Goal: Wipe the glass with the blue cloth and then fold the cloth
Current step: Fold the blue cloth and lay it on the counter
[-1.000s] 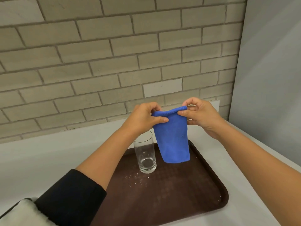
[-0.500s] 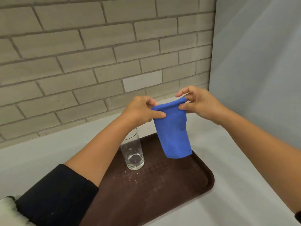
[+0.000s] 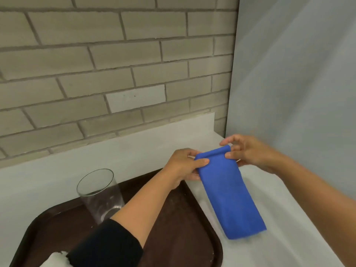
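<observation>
Only empty glass (image 3: 100,195) upright on brown tray (image 3: 173,237).

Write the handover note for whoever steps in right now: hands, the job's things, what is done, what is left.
Left hand: fingers pinch the blue cloth at its top left corner.
Right hand: pinches the top right corner.
Cloth: already folded into a narrow strip, held over the white counter to the right of the brown tray; whether its lower end touches the counter is unclear.
Glass: upright on the tray, empty, nobody holding it.
Done: the glass is set down, folding is started.
Left: probably fold the strip again and lay it down.
</observation>
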